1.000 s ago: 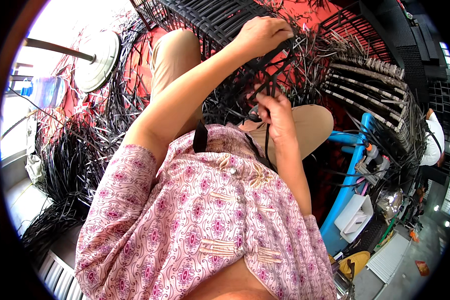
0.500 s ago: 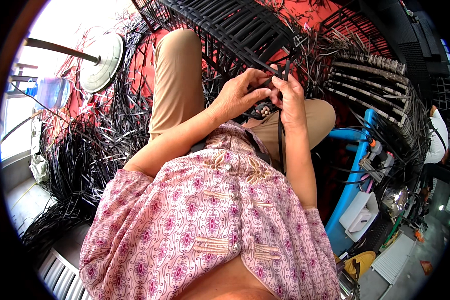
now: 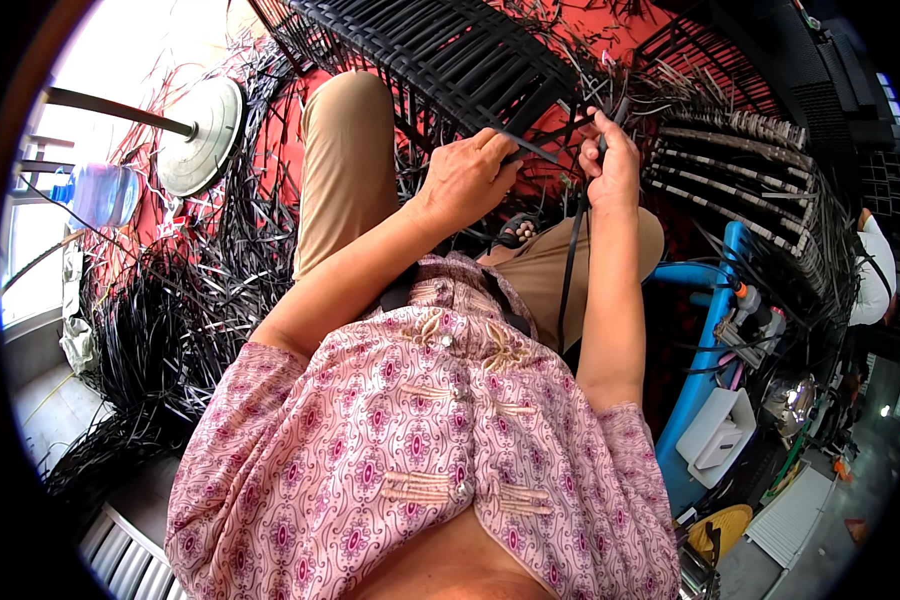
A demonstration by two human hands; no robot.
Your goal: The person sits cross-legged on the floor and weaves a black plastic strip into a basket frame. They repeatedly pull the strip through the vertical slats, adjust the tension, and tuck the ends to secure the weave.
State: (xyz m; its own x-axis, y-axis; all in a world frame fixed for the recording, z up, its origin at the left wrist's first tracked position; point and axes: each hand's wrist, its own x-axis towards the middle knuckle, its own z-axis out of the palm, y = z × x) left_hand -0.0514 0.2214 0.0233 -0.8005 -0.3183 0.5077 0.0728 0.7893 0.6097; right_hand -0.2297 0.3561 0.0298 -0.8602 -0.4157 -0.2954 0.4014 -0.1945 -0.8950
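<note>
Black strip [image 3: 573, 250] hung from the person's right hand [image 3: 615, 172], whose fingers curled round it just right of the near end of a woven black frame [image 3: 425, 60]. The left hand [image 3: 462, 185], just below that frame's edge, appeared to pinch a strip too, thumb against finger; whether it was the same one could not be told. The step looked like working strip at the frame's end; the next move seemed to call for guiding it flat and pulling evenly. Red floor [image 3: 610, 30] lay under the frame, heaped loose strips [image 3: 155, 325] to its lower left.
</note>
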